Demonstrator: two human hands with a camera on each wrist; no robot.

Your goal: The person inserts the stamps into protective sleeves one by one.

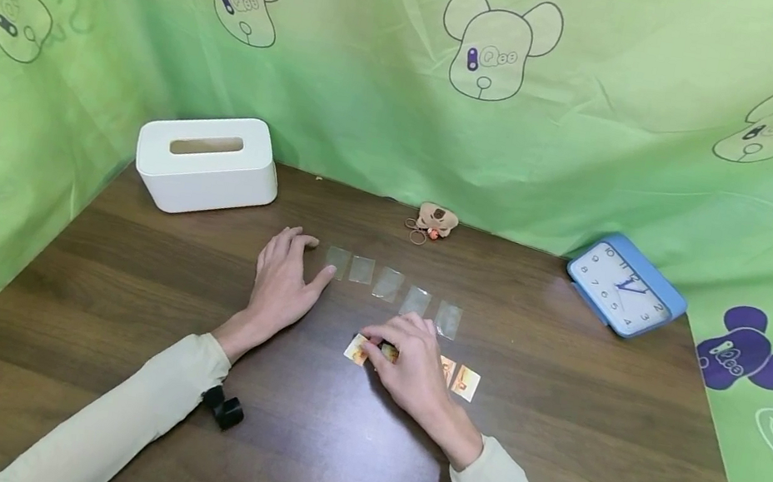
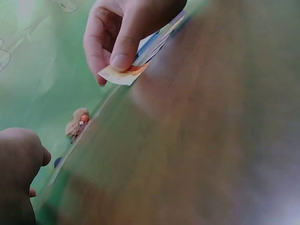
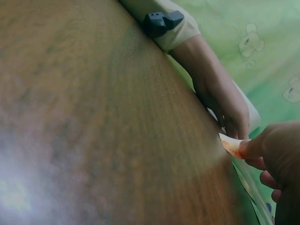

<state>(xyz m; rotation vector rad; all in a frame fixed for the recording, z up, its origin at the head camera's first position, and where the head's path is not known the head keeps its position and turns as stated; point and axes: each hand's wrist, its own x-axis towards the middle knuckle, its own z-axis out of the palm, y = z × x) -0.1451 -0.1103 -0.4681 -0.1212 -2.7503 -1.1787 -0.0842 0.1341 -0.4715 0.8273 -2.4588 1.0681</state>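
Note:
My right hand (image 1: 408, 362) pinches a small picture card (image 1: 356, 349) between thumb and fingers. In the left wrist view the card (image 2: 119, 77), printed in orange and yellow, tilts up from the table. More cards lie in a row under and beside that hand, one card (image 1: 466, 383) at the right end; the hand partly hides the others. My left hand (image 1: 283, 279) rests on the table with fingers spread, its thumb at the leftmost clear plastic sleeve (image 1: 337, 260). Several such sleeves form a slanting row behind the cards, out to the rightmost sleeve (image 1: 448, 320).
A white tissue box (image 1: 208, 166) stands at the back left of the wooden table (image 1: 293, 445). At the back middle lies a brown plush keychain (image 1: 437, 219) with metal rings. A blue clock (image 1: 626, 286) sits at the back right. Green printed cloth (image 1: 348, 100) surrounds the table.

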